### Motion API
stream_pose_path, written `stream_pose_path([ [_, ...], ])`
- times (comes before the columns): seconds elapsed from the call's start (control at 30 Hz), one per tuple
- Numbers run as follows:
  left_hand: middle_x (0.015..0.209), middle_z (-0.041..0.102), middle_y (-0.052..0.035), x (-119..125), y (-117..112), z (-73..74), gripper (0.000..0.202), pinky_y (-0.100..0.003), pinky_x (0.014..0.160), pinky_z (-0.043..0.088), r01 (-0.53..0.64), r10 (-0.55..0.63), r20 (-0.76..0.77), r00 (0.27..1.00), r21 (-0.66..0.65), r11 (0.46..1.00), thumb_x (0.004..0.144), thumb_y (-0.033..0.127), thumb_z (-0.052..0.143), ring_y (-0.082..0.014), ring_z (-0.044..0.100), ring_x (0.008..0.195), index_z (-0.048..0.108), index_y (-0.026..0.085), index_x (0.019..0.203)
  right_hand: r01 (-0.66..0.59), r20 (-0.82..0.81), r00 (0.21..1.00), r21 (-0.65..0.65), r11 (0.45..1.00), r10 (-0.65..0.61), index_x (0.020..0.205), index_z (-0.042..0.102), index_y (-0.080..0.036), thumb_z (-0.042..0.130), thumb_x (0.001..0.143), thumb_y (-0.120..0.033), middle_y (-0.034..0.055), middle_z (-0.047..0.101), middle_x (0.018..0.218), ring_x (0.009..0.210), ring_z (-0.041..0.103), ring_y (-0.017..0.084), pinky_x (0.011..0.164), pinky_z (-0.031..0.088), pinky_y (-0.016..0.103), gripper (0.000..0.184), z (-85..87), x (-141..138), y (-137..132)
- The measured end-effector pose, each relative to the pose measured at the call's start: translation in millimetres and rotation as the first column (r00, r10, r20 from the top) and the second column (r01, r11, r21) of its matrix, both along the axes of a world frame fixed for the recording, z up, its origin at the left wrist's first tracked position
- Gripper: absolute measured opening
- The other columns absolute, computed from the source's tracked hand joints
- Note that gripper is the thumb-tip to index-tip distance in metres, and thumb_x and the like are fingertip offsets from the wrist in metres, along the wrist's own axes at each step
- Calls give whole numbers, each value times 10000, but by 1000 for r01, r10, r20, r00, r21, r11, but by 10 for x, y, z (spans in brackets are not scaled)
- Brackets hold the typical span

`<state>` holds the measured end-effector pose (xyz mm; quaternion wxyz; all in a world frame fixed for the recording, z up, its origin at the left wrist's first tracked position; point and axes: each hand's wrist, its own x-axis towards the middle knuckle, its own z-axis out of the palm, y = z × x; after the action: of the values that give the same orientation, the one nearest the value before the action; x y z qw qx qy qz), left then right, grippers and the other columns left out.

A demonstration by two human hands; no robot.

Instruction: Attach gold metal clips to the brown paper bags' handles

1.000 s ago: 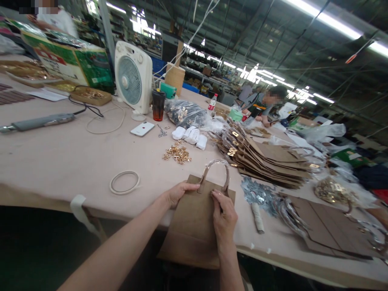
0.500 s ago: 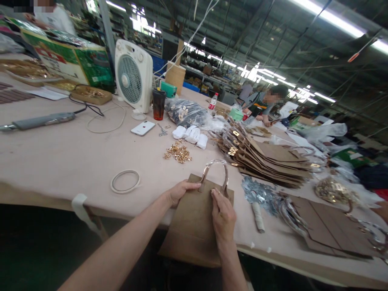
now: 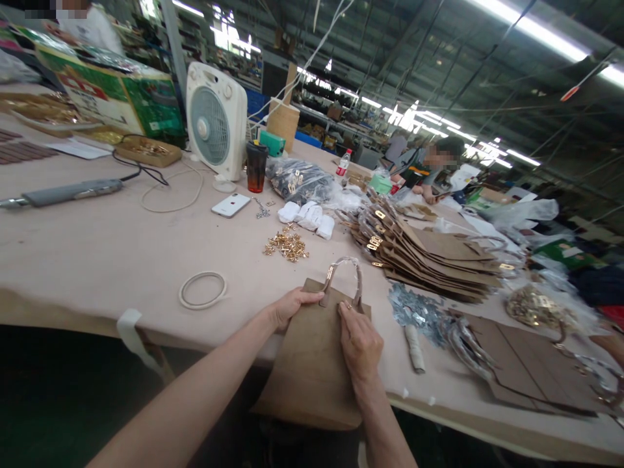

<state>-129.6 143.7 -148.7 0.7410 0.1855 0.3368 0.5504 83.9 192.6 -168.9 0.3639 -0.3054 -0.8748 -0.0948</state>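
A brown handbag panel (image 3: pixel 312 364) leans over the table's front edge, its lower part hanging below. Its handle (image 3: pixel 345 261), partly wrapped in clear plastic, arches up from the top. My left hand (image 3: pixel 292 307) grips the upper left side, thumb lying on the front by the left handle base. Closed around the upper right side, my right hand (image 3: pixel 361 341) presses its fingertips just below the right handle base. A small gold glint shows at those fingertips; I cannot tell what it is. Beyond the handle lies a pile of small gold fasteners (image 3: pixel 288 247).
Stacked brown bag panels (image 3: pixel 439 260), grey metal pieces (image 3: pixel 414 309) and a wrapped rod (image 3: pixel 414 349) lie to the right. Tape roll (image 3: pixel 202 290), phone (image 3: pixel 231 205), tumbler (image 3: pixel 256 167) and fan (image 3: pixel 214 120) are on the left. A co-worker (image 3: pixel 431 169) sits across the table.
The panel's right side and handle have shifted slightly left, and my right hand has turned a little over the panel's edge. My left hand keeps its grip.
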Motion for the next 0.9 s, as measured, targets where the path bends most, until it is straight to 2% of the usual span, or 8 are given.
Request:
stream_pose_path([
  [0.17, 1025, 798, -194, 6, -4, 4, 436, -375, 827, 645, -3, 3, -3, 1000, -4, 1000, 756, 327, 841, -287, 784, 878, 758, 74, 1100, -10, 64, 998, 28, 1000, 8, 1360, 669, -243, 574, 1006, -100, 44, 766, 1262, 1052, 738, 200, 896, 590, 324, 394, -1, 45, 29],
  [0.37, 1002, 799, -190, 20, 4, -35, 438, -387, 823, 645, -38, 38, -13, 999, -2, 999, 750, 336, 855, -285, 781, 856, 762, 74, 1089, -50, 133, 990, -43, 998, 55, 1484, 563, -231, 460, 1020, -78, 62, 715, 1358, 1164, 687, 218, 946, 597, 357, 499, 18, 98, 6],
  [0.63, 994, 800, -191, 21, 11, -39, 417, -392, 823, 649, -54, 54, -26, 998, -15, 998, 757, 338, 855, -279, 779, 837, 769, 65, 1060, -24, 167, 986, -30, 999, 29, 1444, 603, -210, 472, 999, -52, 64, 740, 1315, 1153, 694, 203, 940, 590, 325, 490, 18, 88, 22],
  [0.73, 1030, 798, -201, 23, 4, -9, 415, -396, 863, 643, -45, 45, -32, 998, -3, 999, 783, 338, 843, -284, 784, 870, 767, 55, 1077, -7, 175, 985, -29, 1000, 12, 1447, 599, -207, 475, 994, -49, 67, 743, 1309, 1150, 698, 202, 929, 591, 319, 496, 22, 86, 17],
  [0.9, 1122, 784, -213, 27, -12, 41, 410, -408, 974, 610, -10, 11, -19, 1000, 52, 999, 821, 326, 810, -293, 777, 994, 760, 46, 1116, -38, 203, 977, -112, 993, 61, 1525, 519, -226, 432, 975, -31, 65, 707, 1373, 1229, 651, 234, 991, 595, 373, 590, 26, 109, -14],
])
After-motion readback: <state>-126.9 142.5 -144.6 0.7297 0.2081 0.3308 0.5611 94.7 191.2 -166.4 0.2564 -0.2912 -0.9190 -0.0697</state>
